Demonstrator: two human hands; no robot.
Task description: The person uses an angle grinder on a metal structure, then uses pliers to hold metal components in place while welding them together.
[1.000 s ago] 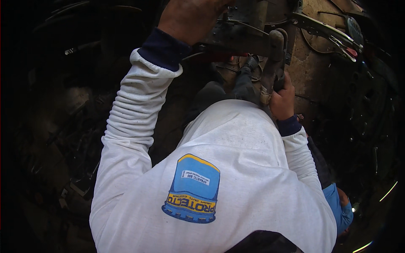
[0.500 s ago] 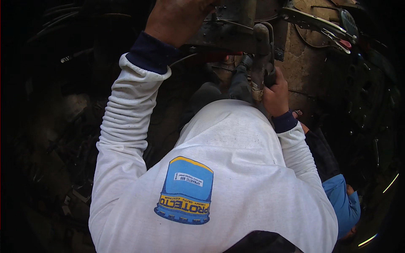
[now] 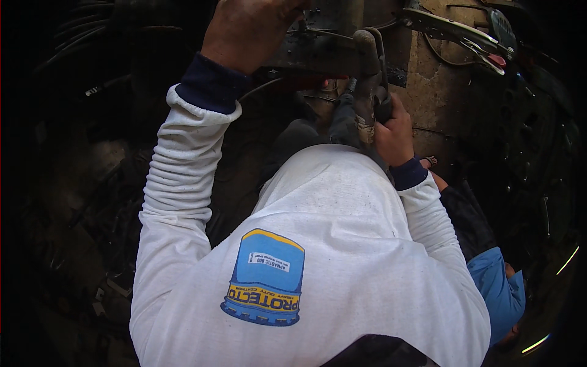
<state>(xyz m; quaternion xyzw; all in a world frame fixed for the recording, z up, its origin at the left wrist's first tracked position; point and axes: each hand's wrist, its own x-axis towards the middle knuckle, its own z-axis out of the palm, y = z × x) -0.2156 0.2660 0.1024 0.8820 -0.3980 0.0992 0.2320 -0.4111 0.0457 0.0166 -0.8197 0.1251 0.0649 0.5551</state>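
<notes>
My left hand [image 3: 251,30] is raised at the top of the view, its fingers closed on the edge of a dark metal part [image 3: 324,52]. My right hand [image 3: 394,131] sits lower and to the right, gripping the worn grey handle of a tool [image 3: 367,73] that stands upright against that metal part. The tool's working end is hidden behind the metal. Both arms are in white sleeves with dark blue cuffs. My white shirt [image 3: 342,244], with a blue and yellow print, fills the lower middle.
Silver locking pliers [image 3: 458,30] with red-tipped handles stick out at the upper right, by a rough tan wall [image 3: 440,92]. Another person in a blue top [image 3: 495,287] crouches at the lower right, a sandalled foot [image 3: 428,161] showing. Dark scrap and wires lie at the left.
The tool in my right hand has swung from a slant to nearly upright against the metal part. My left hand keeps its grip, and the view has shifted slightly.
</notes>
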